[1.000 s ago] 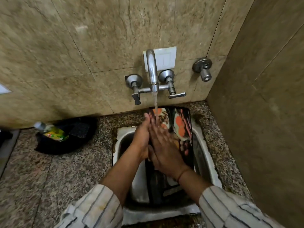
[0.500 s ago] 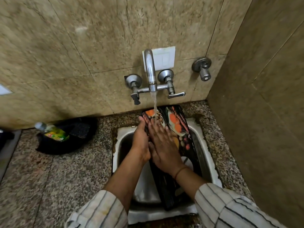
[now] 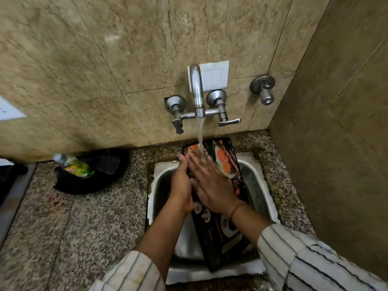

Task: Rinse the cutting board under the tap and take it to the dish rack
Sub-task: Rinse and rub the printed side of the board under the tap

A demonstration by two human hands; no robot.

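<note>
While the tap runs: water from the steel wall tap falls on my right hand and on the upper end of the black rectangular cutting board, which is printed with vegetables.
Cutting board: slanted in the steel sink, upper end by the wall, lower end at the front rim.
Left hand: curled round the board's left edge, gripping it.
Right hand: fingers straight, flat on the board's face, hiding its middle.
Surroundings: speckled granite counter; black shallow pan at my left, holding a green-labelled bottle; white switch plate behind the spout.
</note>
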